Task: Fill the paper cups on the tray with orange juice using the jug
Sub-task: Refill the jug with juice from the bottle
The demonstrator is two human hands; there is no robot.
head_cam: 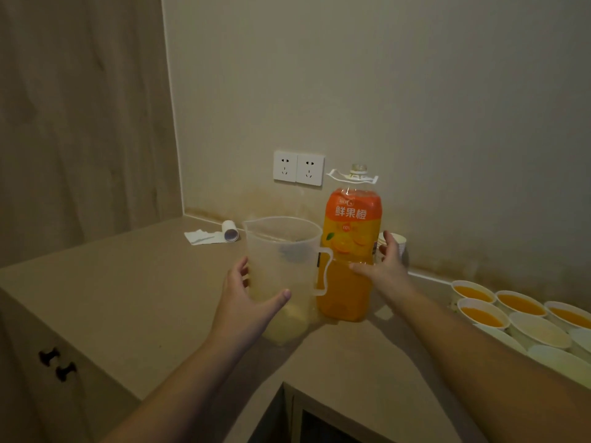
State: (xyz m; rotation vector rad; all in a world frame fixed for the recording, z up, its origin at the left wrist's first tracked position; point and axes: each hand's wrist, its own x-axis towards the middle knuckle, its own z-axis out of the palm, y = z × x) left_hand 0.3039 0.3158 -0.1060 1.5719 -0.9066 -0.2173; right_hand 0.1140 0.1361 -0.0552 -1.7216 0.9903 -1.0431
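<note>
Refilling appears to be the step in hand: the left hand (243, 302) grasps the near-empty jug (283, 276) at frame centre, the right hand (383, 266) grasps the bottle (351, 251) beside it. Advise steadying the jug on the surface (128, 298). The jug stands upright, spout upper left, handle right.

Dim, warm-yellow cast — soft focus, wide-angle bending at edges.

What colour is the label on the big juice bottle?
Orange with white characters, on the juice bottle; the head view shows it.
</note>
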